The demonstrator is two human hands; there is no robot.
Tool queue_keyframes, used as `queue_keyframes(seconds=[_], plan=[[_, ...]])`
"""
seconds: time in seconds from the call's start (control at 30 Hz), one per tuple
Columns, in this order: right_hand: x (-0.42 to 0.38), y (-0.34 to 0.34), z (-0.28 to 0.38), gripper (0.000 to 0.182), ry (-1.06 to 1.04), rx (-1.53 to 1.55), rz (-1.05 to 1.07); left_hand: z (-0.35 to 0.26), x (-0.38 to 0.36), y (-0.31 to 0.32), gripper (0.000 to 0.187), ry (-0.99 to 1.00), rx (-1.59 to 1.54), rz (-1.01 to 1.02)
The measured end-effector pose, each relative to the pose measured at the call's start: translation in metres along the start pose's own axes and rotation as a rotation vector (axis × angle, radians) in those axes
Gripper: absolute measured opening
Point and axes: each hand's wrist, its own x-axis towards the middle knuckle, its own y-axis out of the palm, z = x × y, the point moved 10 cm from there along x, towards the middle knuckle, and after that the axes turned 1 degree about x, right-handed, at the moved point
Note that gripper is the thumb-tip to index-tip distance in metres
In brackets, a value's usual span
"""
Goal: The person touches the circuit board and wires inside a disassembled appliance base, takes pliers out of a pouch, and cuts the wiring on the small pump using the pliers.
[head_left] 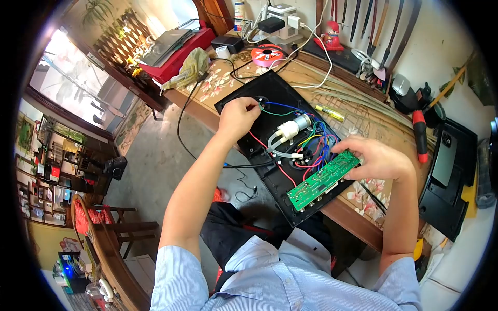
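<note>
A black plastic panel (275, 192) lies at a slant over the table's edge, carrying wires and parts. Near its far left corner, my left hand (237, 119) is closed in a pinch, with a green wire (277, 112) running from its fingertips. My right hand (381, 159) grips the far right end of a green circuit board (324, 180), thumb and fingers on opposite sides. The board is tilted above the panel. Between my hands sit a small pump with a silver motor (300, 123), grey tubing (282, 154) and a tangle of coloured wires (324, 139).
Behind the panel are a yellow screwdriver (330, 113), an orange tape roll (267, 55) and white cables (329, 67). A red-and-black tool (419, 136) and another black panel (454, 181) are at right. A black cable (181, 122) hangs off the table's left edge.
</note>
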Motion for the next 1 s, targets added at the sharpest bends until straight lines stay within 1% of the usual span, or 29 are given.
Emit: queue_keyframes(seconds=[0.03, 0.13, 0.17, 0.2, 0.27, 0.3, 0.33, 0.4, 0.43, 0.47, 0.53, 0.57, 0.73, 0.8, 0.83, 0.87, 0.93, 1.0], plan=[[0.0, 0.0, -0.001, 0.059, 0.004, 0.002, 0.002, 0.002, 0.001, 0.002, 0.023, -0.037, -0.023, 0.025], [0.0, -0.001, -0.001, 0.058, 0.021, 0.008, 0.004, 0.001, 0.001, 0.002, 0.024, -0.035, -0.022, 0.023], [0.001, -0.001, 0.001, 0.057, 0.024, -0.006, 0.023, 0.006, 0.001, 0.005, 0.023, -0.082, -0.027, 0.064], [0.0, 0.0, 0.002, 0.057, 0.027, -0.021, 0.041, 0.005, 0.0, 0.007, 0.023, -0.081, -0.029, 0.067], [0.001, 0.001, -0.001, 0.057, 0.019, -0.011, 0.027, -0.008, -0.008, -0.006, 0.026, 0.023, 0.057, -0.114], [0.001, 0.0, -0.001, 0.058, 0.008, -0.001, 0.011, -0.024, -0.014, -0.01, 0.022, 0.109, 0.101, -0.113], [0.001, -0.001, 0.0, 0.058, 0.013, -0.001, 0.008, -0.027, -0.013, -0.011, 0.022, 0.112, 0.098, -0.111], [0.001, 0.001, 0.0, 0.057, 0.045, -0.01, 0.042, -0.056, -0.021, -0.007, 0.018, 0.406, 0.197, -0.088], [0.0, 0.001, 0.0, 0.057, 0.051, -0.009, 0.044, -0.06, -0.02, -0.005, 0.017, 0.442, 0.187, -0.084], [0.0, 0.001, 0.001, 0.057, 0.043, -0.008, 0.046, -0.06, -0.018, -0.005, 0.017, 0.442, 0.183, -0.082], [0.0, 0.0, 0.0, 0.057, 0.038, -0.008, 0.041, -0.056, -0.01, -0.004, 0.019, 0.37, 0.167, -0.066], [0.0, 0.0, 0.0, 0.057, 0.032, -0.012, 0.039, -0.056, -0.008, -0.005, 0.02, 0.365, 0.156, -0.09], [0.0, 0.0, -0.001, 0.058, 0.033, -0.002, 0.033, -0.063, -0.005, -0.005, 0.02, 0.348, 0.139, -0.082], [0.0, 0.0, 0.0, 0.057, 0.018, 0.0, 0.03, -0.066, -0.004, -0.001, 0.021, 0.337, 0.233, -0.015], [0.0, -0.002, 0.0, 0.057, 0.019, 0.002, 0.02, -0.074, -0.006, 0.001, 0.02, 0.385, 0.296, 0.011], [0.0, -0.002, 0.001, 0.057, 0.019, 0.006, 0.021, -0.078, -0.006, 0.002, 0.02, 0.391, 0.299, 0.016], [0.0, -0.001, -0.001, 0.057, 0.019, 0.013, 0.018, -0.099, -0.013, 0.007, 0.017, 0.576, 0.331, 0.012], [0.0, 0.0, -0.002, 0.058, 0.0, 0.007, 0.006, -0.108, -0.012, 0.014, 0.016, 0.622, 0.348, 0.018]])
